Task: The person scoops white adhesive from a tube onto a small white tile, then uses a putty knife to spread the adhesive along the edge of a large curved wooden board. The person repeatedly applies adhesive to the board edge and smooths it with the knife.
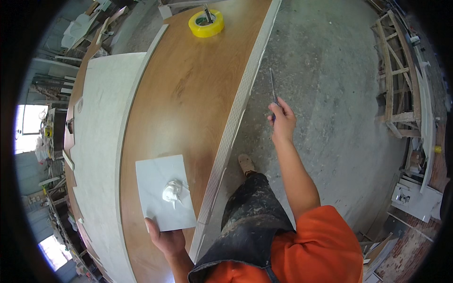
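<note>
My left hand (169, 241) grips the near edge of a flat white tile (152, 186), its thumb lying on top. A glossy white blob of paste (172, 191) sits right of the tile's middle. The tile is over a long wood-grain board (174, 108); whether it touches the board I cannot tell. Out to the right, above the floor, my right hand (284, 121) is closed round the dark blue handle of a slim tool (272, 85). Its thin metal blade points away from me and looks like a putty knife seen edge-on.
A yellow tape roll (206, 30) with something dark standing in its hole rests on the board's far end. A pale strip (236, 108) runs along the board's right edge. Left lies a whitish panel (101, 141). A wooden frame (398, 75) stands at the far right on the concrete floor.
</note>
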Action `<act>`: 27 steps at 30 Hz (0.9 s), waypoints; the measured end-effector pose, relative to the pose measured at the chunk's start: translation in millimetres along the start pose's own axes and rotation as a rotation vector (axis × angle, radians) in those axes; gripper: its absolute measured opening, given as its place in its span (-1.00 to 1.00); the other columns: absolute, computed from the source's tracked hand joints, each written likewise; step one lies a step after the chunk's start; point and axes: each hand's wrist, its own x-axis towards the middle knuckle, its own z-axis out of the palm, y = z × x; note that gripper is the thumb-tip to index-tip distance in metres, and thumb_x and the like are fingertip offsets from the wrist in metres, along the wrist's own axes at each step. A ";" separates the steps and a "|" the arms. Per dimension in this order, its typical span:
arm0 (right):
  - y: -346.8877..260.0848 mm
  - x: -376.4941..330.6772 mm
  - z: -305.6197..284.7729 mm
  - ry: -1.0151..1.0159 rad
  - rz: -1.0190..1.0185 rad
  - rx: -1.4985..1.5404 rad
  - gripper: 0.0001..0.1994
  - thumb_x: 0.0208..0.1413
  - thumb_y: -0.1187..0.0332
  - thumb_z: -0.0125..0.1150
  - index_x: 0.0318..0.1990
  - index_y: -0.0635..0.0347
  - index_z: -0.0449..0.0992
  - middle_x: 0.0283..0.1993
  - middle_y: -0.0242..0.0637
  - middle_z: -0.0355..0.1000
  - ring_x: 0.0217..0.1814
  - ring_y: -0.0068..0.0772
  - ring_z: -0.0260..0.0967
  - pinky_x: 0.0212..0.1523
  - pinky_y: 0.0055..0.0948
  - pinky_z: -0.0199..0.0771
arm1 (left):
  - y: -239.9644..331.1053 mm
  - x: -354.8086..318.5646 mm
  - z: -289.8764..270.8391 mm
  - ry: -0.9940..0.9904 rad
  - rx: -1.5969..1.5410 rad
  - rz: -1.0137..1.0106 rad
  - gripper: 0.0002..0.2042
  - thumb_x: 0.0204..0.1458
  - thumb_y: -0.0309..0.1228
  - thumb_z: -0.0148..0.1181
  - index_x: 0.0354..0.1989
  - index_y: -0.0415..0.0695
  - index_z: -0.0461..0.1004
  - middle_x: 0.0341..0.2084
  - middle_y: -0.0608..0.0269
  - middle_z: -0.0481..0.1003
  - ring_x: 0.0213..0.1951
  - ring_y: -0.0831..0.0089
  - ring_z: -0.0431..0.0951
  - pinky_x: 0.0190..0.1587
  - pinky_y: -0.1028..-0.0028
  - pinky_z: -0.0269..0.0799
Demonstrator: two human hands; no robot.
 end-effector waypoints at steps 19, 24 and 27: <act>51.1 -94.4 17.2 -0.199 0.133 0.121 -0.58 0.27 0.42 0.22 0.28 0.19 0.42 -0.10 -0.37 0.54 -0.29 -0.58 0.47 -0.36 -0.58 0.45 | -0.1 -8.8 2.5 0.063 0.140 0.033 -0.36 0.31 0.07 -0.06 0.35 -0.21 0.21 0.23 0.10 0.35 0.24 0.17 0.38 0.26 0.15 0.33; 72.1 -112.7 17.8 -0.192 0.109 0.127 -0.56 0.25 0.42 0.26 0.27 0.22 0.40 -0.15 -0.42 0.50 -0.31 -0.62 0.43 -0.35 -0.59 0.45 | 2.3 -18.9 8.1 0.075 -0.011 -0.012 -0.39 0.32 0.04 -0.06 0.36 -0.17 0.22 0.25 0.12 0.34 0.26 0.16 0.36 0.29 0.13 0.31; 82.5 -120.8 12.6 -0.179 0.126 0.160 -0.55 0.25 0.44 0.25 0.28 0.20 0.40 -0.13 -0.40 0.52 -0.31 -0.59 0.45 -0.36 -0.56 0.46 | 2.2 -27.5 1.4 0.095 -0.016 0.002 -0.37 0.30 0.05 -0.02 0.37 -0.17 0.21 0.26 0.12 0.34 0.27 0.16 0.35 0.30 0.11 0.29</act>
